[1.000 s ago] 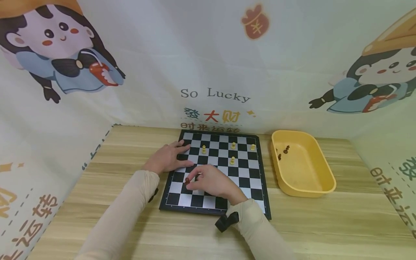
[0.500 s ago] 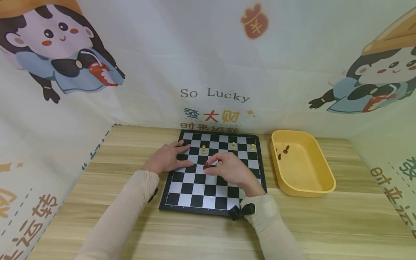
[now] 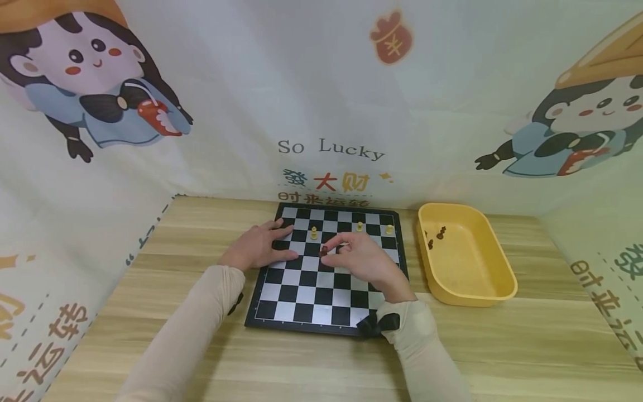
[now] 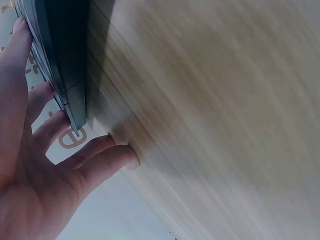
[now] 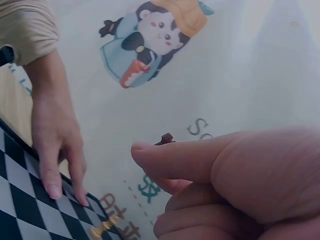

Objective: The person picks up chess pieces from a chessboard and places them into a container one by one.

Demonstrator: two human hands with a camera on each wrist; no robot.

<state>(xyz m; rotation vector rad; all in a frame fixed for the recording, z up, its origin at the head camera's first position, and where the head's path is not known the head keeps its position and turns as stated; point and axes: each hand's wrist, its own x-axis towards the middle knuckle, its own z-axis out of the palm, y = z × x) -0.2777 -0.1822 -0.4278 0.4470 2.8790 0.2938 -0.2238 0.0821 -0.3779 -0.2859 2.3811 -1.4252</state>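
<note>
A black-and-white chessboard [image 3: 286,293] lies on the table. My left hand [image 3: 256,245] rests on its left edge with fingers spread; in the left wrist view, fingertips [image 4: 47,90] touch the board's side. Over the middle of the board, my right hand [image 3: 364,257] pinches a dark brown chess piece [image 3: 324,251] between thumb and index finger. Only the top of that chess piece [image 5: 167,137] shows above the thumb in the right wrist view. Yellow chess pieces stand on the far squares: one at left [image 3: 313,233], another further right [image 3: 359,226], a third near the right edge [image 3: 389,229].
Right of the board stands a yellow plastic tub [image 3: 502,262] with a few dark brown chess pieces [image 3: 441,233] at its left side. A printed cloth [image 3: 226,111] hangs behind the wooden table [image 3: 281,368].
My right hand has moved from the near-left squares up and right to the middle of the board, carrying the brown chess piece. It now covers one yellow chess piece. My left hand stays put.
</note>
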